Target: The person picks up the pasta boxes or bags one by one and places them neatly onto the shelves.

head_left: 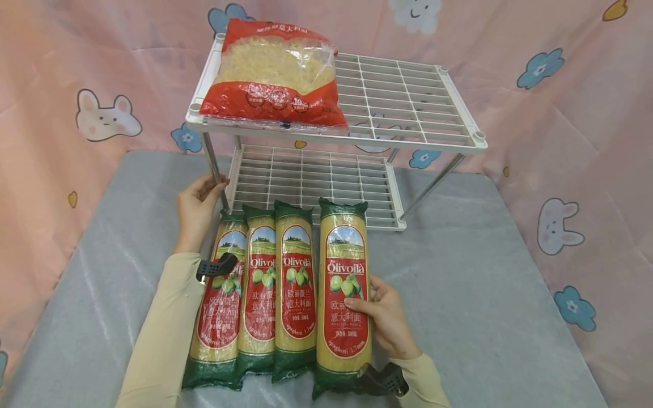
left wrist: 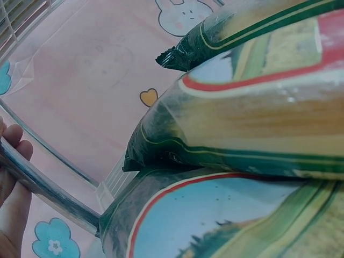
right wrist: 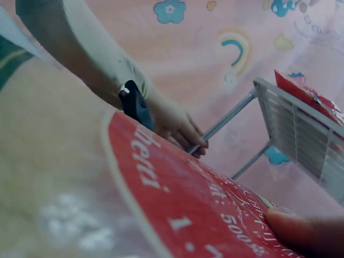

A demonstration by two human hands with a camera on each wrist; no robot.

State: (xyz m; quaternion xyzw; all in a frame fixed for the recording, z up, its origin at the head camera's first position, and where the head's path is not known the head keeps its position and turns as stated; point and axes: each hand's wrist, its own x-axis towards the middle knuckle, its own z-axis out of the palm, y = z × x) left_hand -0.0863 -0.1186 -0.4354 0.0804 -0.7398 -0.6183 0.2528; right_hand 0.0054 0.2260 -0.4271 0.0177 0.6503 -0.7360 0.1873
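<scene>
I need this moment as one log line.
left hand: holds rack leg | right hand: holds rightmost spaghetti pack | red-ended pasta bag: on top shelf

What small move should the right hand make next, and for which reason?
Probably the right hand should raise the rightmost spaghetti pack slightly toward the lower shelf: it grips this pack, the shelf lies just beyond the pack's top end, and the left hand holds the rack's front left leg.

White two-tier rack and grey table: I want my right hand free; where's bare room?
Bare: the upper shelf right of the red-and-clear plastic pasta bag; the lower shelf where visible; grey table right of the right hand. Crowded: left of that hand, with four yellow, green-ended spaghetti packs.
</scene>
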